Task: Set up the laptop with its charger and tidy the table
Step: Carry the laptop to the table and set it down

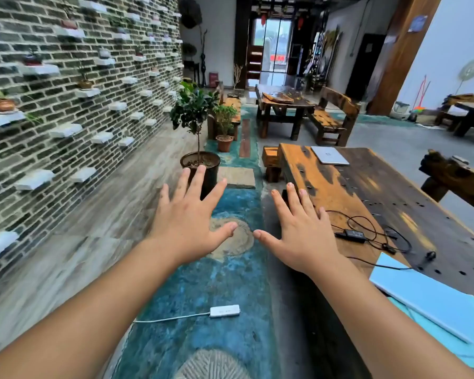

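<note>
Both hands are spread flat and empty, left hand point(188, 214) over the blue floor, right hand point(298, 228) at the rough plank table's point(389, 203) edge. The black charger point(352, 235) brick with looped cable lies just right of the right hand, long axis across the table. The slim silver laptop point(329, 155) is shut, well beyond it, lengthwise down the table.

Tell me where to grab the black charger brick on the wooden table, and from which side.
Grip the black charger brick across its long sides, coming from above with the right hand. It lies flat, cables leave both ends, and loops crowd its far side.
</note>
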Demonstrator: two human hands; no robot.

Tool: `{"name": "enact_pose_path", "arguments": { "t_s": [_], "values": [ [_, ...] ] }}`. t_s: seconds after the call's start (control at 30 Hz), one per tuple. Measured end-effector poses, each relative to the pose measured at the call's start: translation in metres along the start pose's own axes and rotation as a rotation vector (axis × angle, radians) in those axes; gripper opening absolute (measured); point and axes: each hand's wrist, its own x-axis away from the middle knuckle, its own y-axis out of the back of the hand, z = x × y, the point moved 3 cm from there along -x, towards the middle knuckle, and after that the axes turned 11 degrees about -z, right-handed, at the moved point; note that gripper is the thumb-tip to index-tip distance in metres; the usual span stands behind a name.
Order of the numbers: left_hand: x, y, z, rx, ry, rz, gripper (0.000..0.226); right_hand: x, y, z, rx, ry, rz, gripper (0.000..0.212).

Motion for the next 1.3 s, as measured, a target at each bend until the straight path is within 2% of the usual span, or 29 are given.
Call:
{"name": "enact_pose_path", "arguments": {
  "t_s": [0.3, 0.53, 0.93, 1.3],
  "values": [
    [-0.090, -0.085, 0.074, 0.002, -0.013, 0.062, 0.090, -0.103, -0.082, 0.022, 0.006, -0.049, 0.056, 0.104],
    [-0.143, -0.152, 0.096, -0.028, -0.018, 0.147, 0.089, -0.166, -0.142, 0.016, 0.009, -0.059, 0.105, 0.102],
    [-0.304, -0.285, 0.093, -0.047, 0.041, 0.187, 0.092, -0.330, -0.259, -0.064, -0.041, -0.039, 0.184, 0.102],
    [-0.417, -0.374, 0.090, -0.018, 0.093, 0.264, 0.089, -0.457, -0.327, -0.121, -0.066, -0.001, 0.271, 0.102]
  ]
}}
